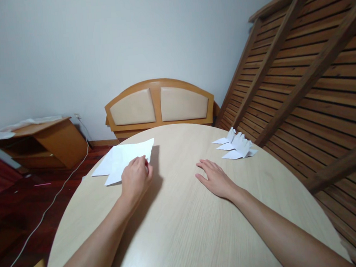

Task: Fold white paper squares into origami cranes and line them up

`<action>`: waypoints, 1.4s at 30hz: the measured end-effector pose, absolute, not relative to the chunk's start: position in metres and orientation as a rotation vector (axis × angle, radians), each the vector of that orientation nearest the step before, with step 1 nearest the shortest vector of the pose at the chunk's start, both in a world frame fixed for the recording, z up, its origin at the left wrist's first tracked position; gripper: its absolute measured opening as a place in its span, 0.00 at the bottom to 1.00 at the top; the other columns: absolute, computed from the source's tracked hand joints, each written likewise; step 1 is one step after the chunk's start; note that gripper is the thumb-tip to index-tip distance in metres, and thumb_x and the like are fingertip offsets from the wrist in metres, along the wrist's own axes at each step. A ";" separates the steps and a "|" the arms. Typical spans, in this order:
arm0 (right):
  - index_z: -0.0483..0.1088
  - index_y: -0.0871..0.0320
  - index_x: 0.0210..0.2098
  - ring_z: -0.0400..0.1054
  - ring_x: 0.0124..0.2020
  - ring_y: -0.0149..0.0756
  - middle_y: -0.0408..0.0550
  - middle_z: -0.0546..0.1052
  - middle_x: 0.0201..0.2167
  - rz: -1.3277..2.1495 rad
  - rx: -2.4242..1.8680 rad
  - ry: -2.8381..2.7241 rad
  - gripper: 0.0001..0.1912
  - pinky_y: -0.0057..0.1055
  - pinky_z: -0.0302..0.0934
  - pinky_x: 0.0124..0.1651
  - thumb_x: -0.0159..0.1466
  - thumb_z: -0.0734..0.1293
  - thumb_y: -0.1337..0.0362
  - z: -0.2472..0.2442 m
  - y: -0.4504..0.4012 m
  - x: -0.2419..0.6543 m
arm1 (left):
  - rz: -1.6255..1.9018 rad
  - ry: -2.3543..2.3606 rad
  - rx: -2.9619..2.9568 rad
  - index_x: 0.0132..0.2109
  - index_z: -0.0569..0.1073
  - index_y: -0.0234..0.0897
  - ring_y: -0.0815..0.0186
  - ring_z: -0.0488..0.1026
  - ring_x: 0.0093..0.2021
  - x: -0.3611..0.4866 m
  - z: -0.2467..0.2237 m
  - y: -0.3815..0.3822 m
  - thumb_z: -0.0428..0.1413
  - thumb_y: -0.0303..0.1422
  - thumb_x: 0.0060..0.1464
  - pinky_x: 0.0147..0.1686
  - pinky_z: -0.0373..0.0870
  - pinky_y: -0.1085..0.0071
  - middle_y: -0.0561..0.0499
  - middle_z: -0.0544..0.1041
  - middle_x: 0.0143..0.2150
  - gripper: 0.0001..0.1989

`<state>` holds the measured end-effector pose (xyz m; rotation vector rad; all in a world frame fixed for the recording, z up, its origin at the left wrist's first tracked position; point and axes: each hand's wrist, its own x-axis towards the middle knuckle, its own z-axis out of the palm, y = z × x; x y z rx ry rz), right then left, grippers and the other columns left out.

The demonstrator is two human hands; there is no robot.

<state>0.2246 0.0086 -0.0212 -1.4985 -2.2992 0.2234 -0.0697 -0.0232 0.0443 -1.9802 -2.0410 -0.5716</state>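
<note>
Pinching top sheet [129, 154] near its right edge with left hand [136, 178], fingers curled nearly closed // lying leftward and away from fingertips, over lower sheet [102, 167], toward far-left edge of table [185, 230] // long axis unclear // with right hand [217, 180] farther off, fingers loosely spread, empty

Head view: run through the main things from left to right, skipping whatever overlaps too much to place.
Wooden cabinet → white paper sheets → right hand → folded white paper figures → slatted wooden panel.
</note>
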 end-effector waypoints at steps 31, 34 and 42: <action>0.63 0.54 0.66 0.49 0.72 0.42 0.49 0.63 0.69 0.359 -1.120 -2.463 0.27 0.47 0.42 0.73 0.72 0.58 0.51 0.010 -0.025 0.199 | -0.514 -1.561 -2.911 0.68 0.61 0.33 0.48 0.54 0.72 -0.020 -0.001 -0.044 0.52 0.43 0.63 0.69 0.54 0.47 0.36 0.59 0.71 0.31; 0.48 0.53 0.73 0.43 0.74 0.42 0.48 0.52 0.73 0.478 -1.099 -2.549 0.32 0.49 0.40 0.74 0.74 0.53 0.48 0.004 -0.034 0.185 | -0.533 -1.505 -2.940 0.71 0.56 0.35 0.52 0.53 0.72 -0.016 -0.006 -0.045 0.50 0.38 0.63 0.69 0.54 0.49 0.38 0.58 0.72 0.31; 0.52 0.54 0.72 0.40 0.74 0.50 0.52 0.51 0.73 0.304 -1.474 -2.489 0.38 0.53 0.39 0.73 0.70 0.54 0.40 -0.011 -0.011 0.205 | -0.344 -1.802 -2.670 0.70 0.58 0.31 0.49 0.49 0.73 -0.029 -0.011 -0.031 0.45 0.42 0.68 0.69 0.50 0.49 0.36 0.54 0.73 0.30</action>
